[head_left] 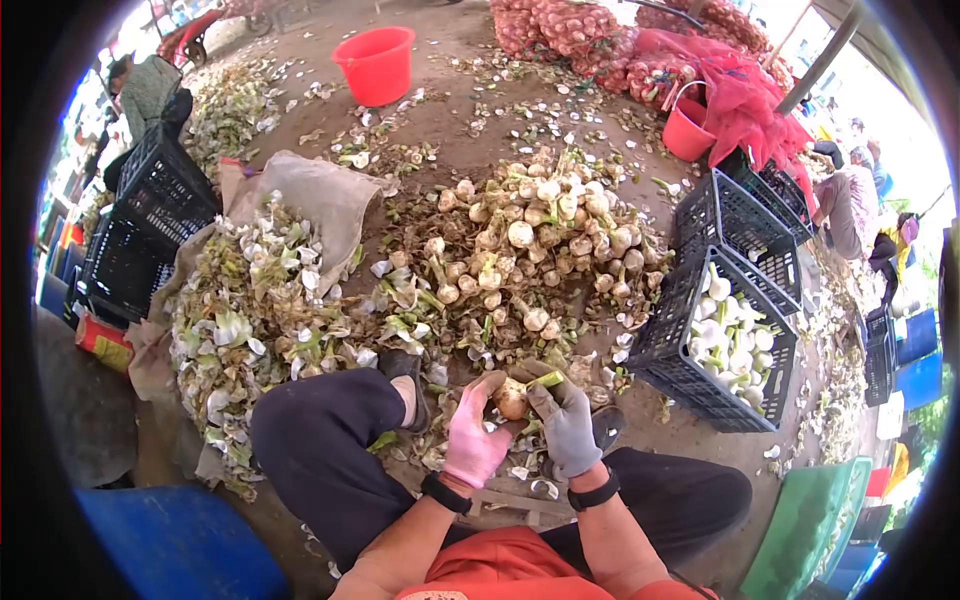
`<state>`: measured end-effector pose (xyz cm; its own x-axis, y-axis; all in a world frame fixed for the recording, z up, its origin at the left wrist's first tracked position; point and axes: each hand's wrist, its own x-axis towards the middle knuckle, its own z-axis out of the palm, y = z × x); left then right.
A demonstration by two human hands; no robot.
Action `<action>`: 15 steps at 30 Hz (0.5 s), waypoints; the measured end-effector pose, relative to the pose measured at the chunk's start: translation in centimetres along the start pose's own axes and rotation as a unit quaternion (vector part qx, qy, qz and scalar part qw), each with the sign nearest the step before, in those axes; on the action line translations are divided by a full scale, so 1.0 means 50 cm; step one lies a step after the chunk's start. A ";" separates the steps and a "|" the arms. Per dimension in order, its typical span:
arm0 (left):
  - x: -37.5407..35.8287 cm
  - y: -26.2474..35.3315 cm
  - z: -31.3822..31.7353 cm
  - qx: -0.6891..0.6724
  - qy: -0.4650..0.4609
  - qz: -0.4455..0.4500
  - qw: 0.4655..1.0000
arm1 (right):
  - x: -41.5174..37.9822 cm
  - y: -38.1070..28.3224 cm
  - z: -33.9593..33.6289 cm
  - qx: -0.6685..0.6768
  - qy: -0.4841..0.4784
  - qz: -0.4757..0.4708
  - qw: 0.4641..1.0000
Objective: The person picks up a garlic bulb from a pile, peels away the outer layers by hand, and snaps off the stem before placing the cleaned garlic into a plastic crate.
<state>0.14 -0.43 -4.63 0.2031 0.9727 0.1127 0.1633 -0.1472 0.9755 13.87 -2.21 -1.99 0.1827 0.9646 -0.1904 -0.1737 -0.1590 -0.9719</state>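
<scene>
My left hand (476, 432), in a pinkish-white glove, has its fingers wrapped round a brownish garlic bulb (511, 399). Close against it, my right hand (563, 425) in a greyish glove is closed at the bulb's green stem (547, 379). Both hands are between my knees, low over the ground. Just beyond them lies a heap of unpeeled garlic bulbs (520, 234) with dry roots and leaves. To the right, a black plastic crate (668, 372) holds several peeled white garlic bulbs (735, 345).
Peeled skins (255, 330) are piled on the left beside a sack cloth (320, 205). Black crates (165, 185) stand at far left. A red bucket (375, 66) and red net bags of garlic (575, 35) are farther off. Another person (848, 205) sits at right.
</scene>
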 end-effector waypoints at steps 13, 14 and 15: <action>-0.004 0.010 -0.002 -0.304 -0.053 -0.158 0.938 | -0.028 0.018 -0.015 -0.091 0.061 -0.062 0.992; -0.004 0.010 -0.002 -0.343 -0.032 -0.159 0.925 | -0.033 0.013 -0.014 -0.166 0.071 -0.056 0.982; -0.002 0.004 -0.007 -0.342 -0.033 -0.159 0.926 | -0.036 0.009 -0.012 -0.239 0.079 -0.049 0.966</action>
<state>-0.17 -0.50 -4.40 0.3117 0.9308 -0.1911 -0.4192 0.3152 0.8514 14.07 -4.14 -2.16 0.3273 0.9419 -0.0759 0.3129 -0.1838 -0.9318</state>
